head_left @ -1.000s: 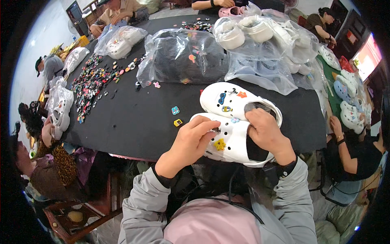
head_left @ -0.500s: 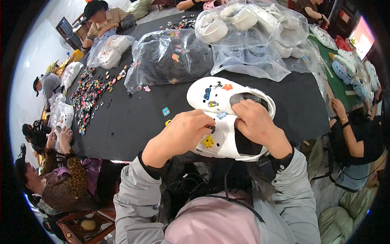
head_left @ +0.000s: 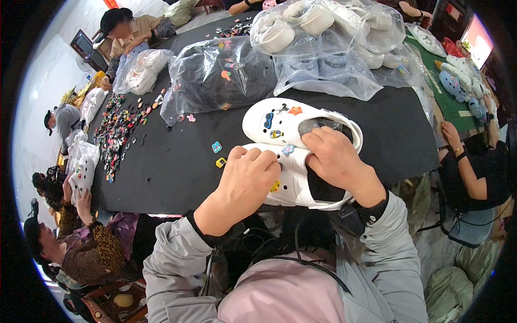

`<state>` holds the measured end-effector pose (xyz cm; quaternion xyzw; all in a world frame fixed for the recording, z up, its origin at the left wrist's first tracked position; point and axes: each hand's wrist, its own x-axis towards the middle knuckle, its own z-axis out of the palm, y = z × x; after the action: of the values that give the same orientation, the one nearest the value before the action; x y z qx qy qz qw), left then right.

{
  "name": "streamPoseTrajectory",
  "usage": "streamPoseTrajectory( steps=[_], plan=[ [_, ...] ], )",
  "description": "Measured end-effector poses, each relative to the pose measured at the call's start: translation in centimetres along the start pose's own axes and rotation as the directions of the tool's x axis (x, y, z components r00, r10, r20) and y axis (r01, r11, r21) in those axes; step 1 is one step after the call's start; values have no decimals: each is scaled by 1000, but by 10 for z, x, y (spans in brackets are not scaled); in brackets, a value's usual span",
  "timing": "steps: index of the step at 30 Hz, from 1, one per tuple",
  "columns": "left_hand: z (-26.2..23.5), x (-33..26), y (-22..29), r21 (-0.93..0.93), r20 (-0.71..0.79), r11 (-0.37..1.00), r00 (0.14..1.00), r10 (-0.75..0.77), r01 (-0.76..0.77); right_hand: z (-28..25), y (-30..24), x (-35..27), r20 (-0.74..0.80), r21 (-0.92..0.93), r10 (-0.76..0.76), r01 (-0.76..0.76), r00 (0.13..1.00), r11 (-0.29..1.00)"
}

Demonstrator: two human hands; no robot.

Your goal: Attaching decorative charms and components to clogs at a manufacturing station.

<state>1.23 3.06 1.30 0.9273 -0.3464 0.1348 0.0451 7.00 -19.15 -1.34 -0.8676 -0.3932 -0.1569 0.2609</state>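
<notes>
Two white clogs lie side by side on the table in front of me, toes to the left. The far clog [head_left: 257, 121] carries several shoe charms, among them blue sunglasses [head_left: 268, 120], a bottle and an orange star. My right hand [head_left: 336, 159] grips the near clog [head_left: 292, 185] by the upper at its opening, fingers at the inner side. A blue flower charm [head_left: 288, 149] and a yellow charm [head_left: 275, 186] sit on the near clog. Closed over its toe, my left hand [head_left: 246, 175] pinches a small dark charm, mostly hidden by the fingers.
Two loose charms, one blue [head_left: 216, 147] and one yellow-black [head_left: 221, 162], lie left of the clogs. Farther left spreads a pile of charms [head_left: 116, 134]. Plastic bags of clogs [head_left: 323, 40] stand at the back of the black table [head_left: 177, 183]. Other people work around it.
My left hand has turned and moved over the near clog's toe, covering more of it and the dark charm. My right hand keeps its hold. The whole view has shifted slightly.
</notes>
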Motion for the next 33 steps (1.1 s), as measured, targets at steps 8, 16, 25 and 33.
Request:
streamPoseTrajectory(
  steps=[8,16,25,33],
  plan=[
    [13,2,-6,131,-30,972,979,199,-194,2,-1,-3,-19,-60,-31,30,999,998],
    [15,2,-9,199,-91,932,942,324,-302,2,-4,-3,-36,-116,-16,12,999,993],
    [9,-12,2,-62,76,998,997,-19,23,1,-4,-3,-24,-62,16,-18,1000,998],
    [-3,5,2,275,286,918,936,207,-287,2,-4,-3,15,-96,18,-17,1000,995]
  ],
)
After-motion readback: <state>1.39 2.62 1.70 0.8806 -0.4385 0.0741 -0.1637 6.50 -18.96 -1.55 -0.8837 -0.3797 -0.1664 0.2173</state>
